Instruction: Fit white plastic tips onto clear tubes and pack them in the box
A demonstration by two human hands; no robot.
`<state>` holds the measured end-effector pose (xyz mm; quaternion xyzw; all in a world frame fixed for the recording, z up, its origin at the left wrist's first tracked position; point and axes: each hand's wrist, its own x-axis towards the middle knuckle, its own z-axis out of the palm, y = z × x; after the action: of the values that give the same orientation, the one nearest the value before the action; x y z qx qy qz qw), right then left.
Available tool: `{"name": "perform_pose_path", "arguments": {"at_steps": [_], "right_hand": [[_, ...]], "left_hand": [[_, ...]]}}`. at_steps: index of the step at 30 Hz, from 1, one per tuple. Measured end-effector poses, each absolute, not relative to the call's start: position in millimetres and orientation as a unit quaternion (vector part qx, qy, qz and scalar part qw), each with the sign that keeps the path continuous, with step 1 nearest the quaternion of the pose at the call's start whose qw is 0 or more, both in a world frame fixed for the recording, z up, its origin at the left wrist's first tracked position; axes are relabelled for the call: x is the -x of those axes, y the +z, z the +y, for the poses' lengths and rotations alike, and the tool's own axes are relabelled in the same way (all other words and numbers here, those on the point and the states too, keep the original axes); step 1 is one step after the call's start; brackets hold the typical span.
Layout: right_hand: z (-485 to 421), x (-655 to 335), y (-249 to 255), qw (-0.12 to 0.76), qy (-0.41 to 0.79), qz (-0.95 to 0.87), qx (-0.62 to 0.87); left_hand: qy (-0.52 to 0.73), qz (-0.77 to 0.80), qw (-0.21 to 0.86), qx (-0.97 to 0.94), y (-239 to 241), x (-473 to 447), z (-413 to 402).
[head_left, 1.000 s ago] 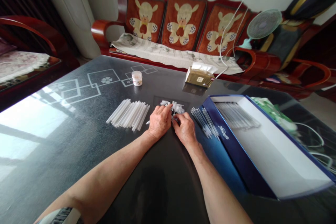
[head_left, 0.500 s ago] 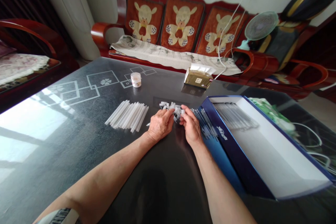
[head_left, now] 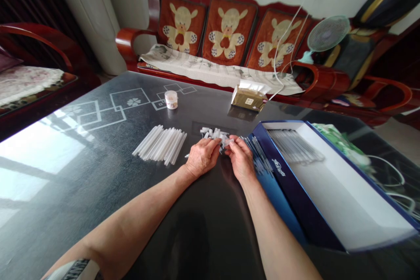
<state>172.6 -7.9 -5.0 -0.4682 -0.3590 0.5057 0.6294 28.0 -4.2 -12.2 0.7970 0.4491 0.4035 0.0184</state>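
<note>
My left hand [head_left: 204,156] is closed, fingers pressed together, at the near edge of a pile of small white and dark pen caps [head_left: 210,132]. Whatever its fingers hold is hidden; a thin pale tip [head_left: 187,155] pokes out beside it. Facing it, my right hand [head_left: 241,157] pinches a small whitish cap [head_left: 229,141] between thumb and fingers. Left of the pile lies a row of translucent white pen barrels [head_left: 160,144]. Several thin pen refills [head_left: 260,153] rest just right of my right hand, on a blue box flap.
A blue box [head_left: 328,201] with a white inside holds more refills [head_left: 292,142] at its far end. Farther back stand a small round tub [head_left: 171,99] and a tissue box [head_left: 248,97]. A green-and-white bag [head_left: 344,142] and white cords lie beyond the box.
Both hands stay at the cap pile with only slight finger movement. The cap at my right fingertips is turned a little. The whole view has shifted slightly.
</note>
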Motion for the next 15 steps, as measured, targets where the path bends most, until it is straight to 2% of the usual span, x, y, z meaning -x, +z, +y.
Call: {"name": "perform_pose_path", "arguments": {"at_steps": [3,6,8,15], "right_hand": [[-10.0,-181.5,-3.0,0.592,0.383,-0.47,0.531],[-14.7,-186.6,-1.6,0.48,0.2,-0.639,0.567],[-17.9,-185.3,-2.2,0.406,0.12,-0.709,0.564],[-23.9,-167.0,-0.4,0.319,0.008,-0.772,0.55]], "left_hand": [[0.436,0.464,0.004,-0.771,-10.6,-26.5,-2.5],[0.483,0.483,-0.009,-0.731,-8.7,-23.8,0.7],[0.501,0.491,-0.016,-0.713,-7.3,-22.2,2.5],[0.49,0.506,-0.018,-0.709,-5.5,-22.6,1.0]]}}
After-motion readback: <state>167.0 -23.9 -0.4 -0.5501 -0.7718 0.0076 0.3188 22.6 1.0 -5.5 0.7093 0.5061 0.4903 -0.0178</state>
